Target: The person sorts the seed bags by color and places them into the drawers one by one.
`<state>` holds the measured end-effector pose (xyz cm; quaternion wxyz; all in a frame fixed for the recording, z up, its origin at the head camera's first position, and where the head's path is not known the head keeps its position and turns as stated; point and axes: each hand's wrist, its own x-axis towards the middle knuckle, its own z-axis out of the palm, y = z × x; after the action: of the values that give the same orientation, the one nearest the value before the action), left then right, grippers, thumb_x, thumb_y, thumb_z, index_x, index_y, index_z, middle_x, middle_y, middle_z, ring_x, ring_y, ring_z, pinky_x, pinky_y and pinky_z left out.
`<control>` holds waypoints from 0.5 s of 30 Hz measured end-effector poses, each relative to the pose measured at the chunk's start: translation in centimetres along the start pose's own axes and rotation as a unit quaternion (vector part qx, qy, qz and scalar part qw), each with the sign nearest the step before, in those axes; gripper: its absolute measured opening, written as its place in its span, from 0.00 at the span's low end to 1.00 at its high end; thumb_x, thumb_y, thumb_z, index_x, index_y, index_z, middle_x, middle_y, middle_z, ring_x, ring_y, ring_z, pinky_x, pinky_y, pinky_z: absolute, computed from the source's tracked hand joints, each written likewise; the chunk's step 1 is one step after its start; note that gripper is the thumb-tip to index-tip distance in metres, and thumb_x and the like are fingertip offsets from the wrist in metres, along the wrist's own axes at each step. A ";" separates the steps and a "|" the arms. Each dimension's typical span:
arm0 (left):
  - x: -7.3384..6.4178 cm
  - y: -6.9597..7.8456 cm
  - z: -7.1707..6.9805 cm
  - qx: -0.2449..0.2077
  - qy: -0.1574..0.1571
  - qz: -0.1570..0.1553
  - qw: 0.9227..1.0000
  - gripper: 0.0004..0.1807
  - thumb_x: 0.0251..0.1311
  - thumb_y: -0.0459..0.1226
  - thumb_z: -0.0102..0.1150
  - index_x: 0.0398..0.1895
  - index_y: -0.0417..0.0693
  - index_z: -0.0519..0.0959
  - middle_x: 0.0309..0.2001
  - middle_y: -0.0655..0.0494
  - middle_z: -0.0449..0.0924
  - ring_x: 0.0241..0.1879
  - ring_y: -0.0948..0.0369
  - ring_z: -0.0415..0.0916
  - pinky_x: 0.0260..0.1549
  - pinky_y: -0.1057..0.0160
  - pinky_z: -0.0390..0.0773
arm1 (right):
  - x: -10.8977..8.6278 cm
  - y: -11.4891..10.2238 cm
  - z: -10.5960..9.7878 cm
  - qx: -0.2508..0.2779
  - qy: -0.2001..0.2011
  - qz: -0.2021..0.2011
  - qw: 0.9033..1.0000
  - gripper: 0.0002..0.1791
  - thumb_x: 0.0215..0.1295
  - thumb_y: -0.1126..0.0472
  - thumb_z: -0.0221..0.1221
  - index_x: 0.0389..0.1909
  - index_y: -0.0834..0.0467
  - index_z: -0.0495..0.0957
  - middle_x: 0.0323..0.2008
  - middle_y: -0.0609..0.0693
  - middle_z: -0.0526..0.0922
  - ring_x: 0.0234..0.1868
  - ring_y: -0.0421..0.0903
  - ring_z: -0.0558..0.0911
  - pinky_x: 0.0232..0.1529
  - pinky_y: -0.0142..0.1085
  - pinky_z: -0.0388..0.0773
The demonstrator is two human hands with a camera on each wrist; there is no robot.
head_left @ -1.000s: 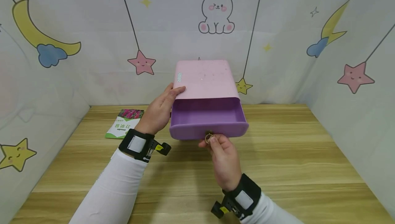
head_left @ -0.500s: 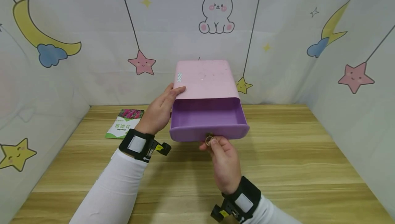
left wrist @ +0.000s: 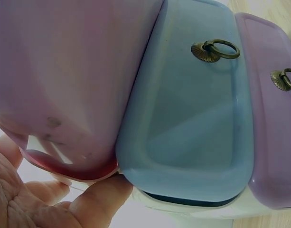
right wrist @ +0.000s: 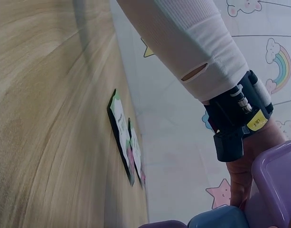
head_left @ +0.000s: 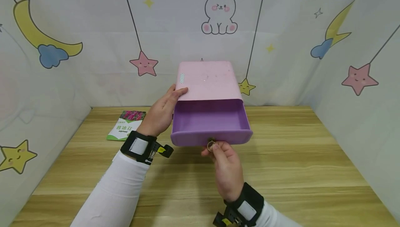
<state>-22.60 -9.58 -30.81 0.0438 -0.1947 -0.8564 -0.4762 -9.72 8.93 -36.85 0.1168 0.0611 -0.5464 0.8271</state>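
In the head view a small chest of drawers with a pale pink top (head_left: 207,81) stands at the back of the table. Its purple top drawer (head_left: 187,139) is pulled part way out, with a bare inside. My right hand (head_left: 226,166) pinches the drawer's brass ring pull (head_left: 211,145) between thumb and fingers. My left hand (head_left: 159,114) rests against the chest's left side, with a finger extended onto its top. The left wrist view shows a blue drawer (left wrist: 197,128) and a lower purple drawer (left wrist: 276,123), both pushed in, each with a ring pull.
Left of the chest lies a flower seed packet (head_left: 125,126), partly behind my left wrist. The right wrist view shows two packets (right wrist: 120,126) lying there. A printed cloth wall (head_left: 109,46) stands close behind and on both sides of the wooden table (head_left: 297,157).
My right hand has drawn the top drawer slightly further out toward me. My left hand and the chest body have stayed in place.
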 end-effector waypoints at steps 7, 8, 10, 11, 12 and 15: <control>0.0 0.0 0.0 0.010 0.001 0.003 1.000 0.27 0.70 0.61 0.23 0.65 0.73 0.66 0.72 0.65 0.39 0.66 0.68 0.40 0.65 0.52 0.50 | -0.4 0.0 0.1 0.001 0.002 -0.002 1.000 0.09 0.69 0.70 0.44 0.28 0.66 0.69 0.28 0.56 0.78 0.38 0.58 0.75 0.52 0.46 0.71; 0.0 0.0 0.0 0.013 0.001 0.003 1.000 0.27 0.70 0.61 0.23 0.65 0.74 0.65 0.72 0.65 0.39 0.66 0.68 0.40 0.65 0.51 0.50 | -0.4 0.0 0.1 0.002 0.001 -0.002 1.000 0.09 0.69 0.70 0.44 0.28 0.66 0.69 0.28 0.56 0.78 0.38 0.59 0.75 0.51 0.46 0.71; 0.0 -0.1 0.0 0.018 0.002 0.002 1.000 0.27 0.70 0.61 0.23 0.65 0.75 0.65 0.72 0.66 0.39 0.66 0.68 0.41 0.65 0.51 0.50 | -0.5 0.0 0.1 0.000 0.001 -0.001 1.000 0.10 0.69 0.70 0.44 0.28 0.66 0.69 0.28 0.56 0.78 0.38 0.59 0.75 0.51 0.46 0.71; 0.0 -0.1 0.0 0.019 0.002 0.001 1.000 0.27 0.70 0.61 0.22 0.65 0.75 0.65 0.72 0.66 0.39 0.66 0.68 0.41 0.65 0.51 0.50 | -0.6 0.0 0.1 0.000 0.000 -0.001 1.000 0.10 0.69 0.70 0.44 0.28 0.66 0.69 0.28 0.56 0.78 0.38 0.59 0.75 0.51 0.46 0.71; 0.0 -0.1 0.0 0.021 0.002 0.001 1.000 0.27 0.70 0.61 0.22 0.65 0.75 0.65 0.72 0.66 0.39 0.66 0.67 0.41 0.65 0.50 0.50 | -0.6 -0.1 0.1 0.000 -0.001 -0.002 1.000 0.09 0.69 0.70 0.44 0.28 0.66 0.68 0.29 0.57 0.78 0.38 0.59 0.75 0.51 0.46 0.72; 0.1 0.0 0.0 0.023 0.002 0.000 1.000 0.27 0.69 0.62 0.22 0.65 0.75 0.65 0.72 0.67 0.39 0.66 0.67 0.41 0.65 0.50 0.50 | -0.7 -0.1 0.2 -0.003 -0.004 -0.004 1.000 0.09 0.70 0.70 0.44 0.28 0.65 0.68 0.30 0.59 0.77 0.38 0.58 0.75 0.51 0.47 0.72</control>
<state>-22.66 -9.55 -30.85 0.0500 -0.1923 -0.8671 -0.4568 -8.99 8.75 -36.84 0.1178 0.0660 -0.5492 0.8247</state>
